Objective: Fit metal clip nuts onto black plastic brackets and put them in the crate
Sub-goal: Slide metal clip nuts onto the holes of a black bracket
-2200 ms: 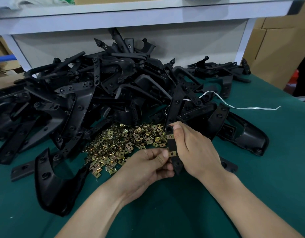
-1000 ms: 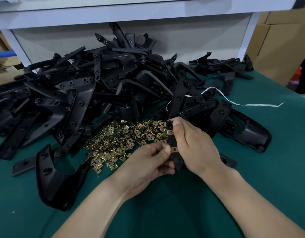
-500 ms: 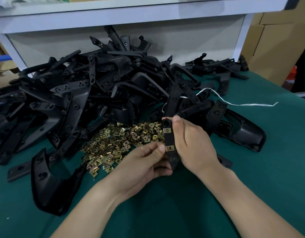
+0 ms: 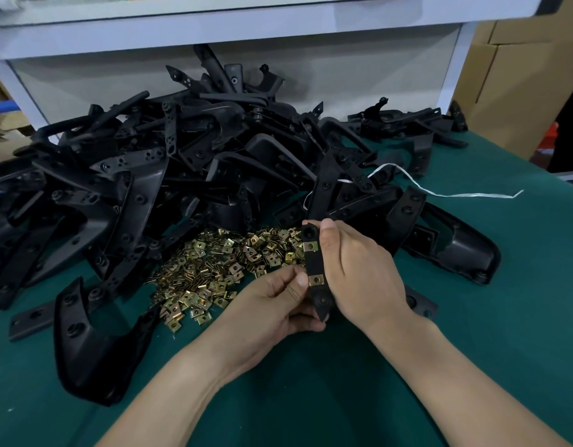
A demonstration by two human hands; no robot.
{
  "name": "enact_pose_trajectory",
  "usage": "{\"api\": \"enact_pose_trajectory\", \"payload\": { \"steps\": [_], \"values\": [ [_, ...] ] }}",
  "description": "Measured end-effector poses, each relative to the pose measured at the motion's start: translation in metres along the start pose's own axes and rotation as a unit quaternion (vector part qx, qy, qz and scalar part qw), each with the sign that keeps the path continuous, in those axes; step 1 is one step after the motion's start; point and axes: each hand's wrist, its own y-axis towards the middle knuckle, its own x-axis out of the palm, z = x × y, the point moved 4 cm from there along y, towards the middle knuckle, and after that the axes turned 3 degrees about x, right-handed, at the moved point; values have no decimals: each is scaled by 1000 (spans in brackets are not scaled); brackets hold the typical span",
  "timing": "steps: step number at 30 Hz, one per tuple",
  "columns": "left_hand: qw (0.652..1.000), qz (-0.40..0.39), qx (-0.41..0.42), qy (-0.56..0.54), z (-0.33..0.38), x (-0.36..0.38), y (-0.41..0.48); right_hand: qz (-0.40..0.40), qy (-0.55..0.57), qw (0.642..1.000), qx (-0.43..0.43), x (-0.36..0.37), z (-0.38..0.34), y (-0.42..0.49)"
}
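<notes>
bracket (image 4: 314,262): upright strip held over the middle of the table (image 4: 504,317), two clip nuts (image 4: 311,246) fitted on it | left hand (image 4: 272,304): pinches its lower end | right hand (image 4: 359,269): wraps its right side, thumb at top | loose nuts (image 4: 220,262): heap just left | bracket pile (image 4: 181,175): toward far edge

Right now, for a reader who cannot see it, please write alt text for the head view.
A left hand and a right hand hold a narrow black bracket with two brass clip nuts fitted, above a green table. Behind lie a pile of loose clip nuts and a heap of black brackets.
</notes>
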Motion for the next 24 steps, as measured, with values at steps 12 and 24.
{"api": "enact_pose_trajectory", "payload": {
  "steps": [12,24],
  "values": [
    [999,46,13,-4,3,3,-1,29,-50,998,-8,-5,-1,3],
    [996,75,3,-44,4,0,1,23,-62,998,-13,-4,-3,2]
  ]
}}
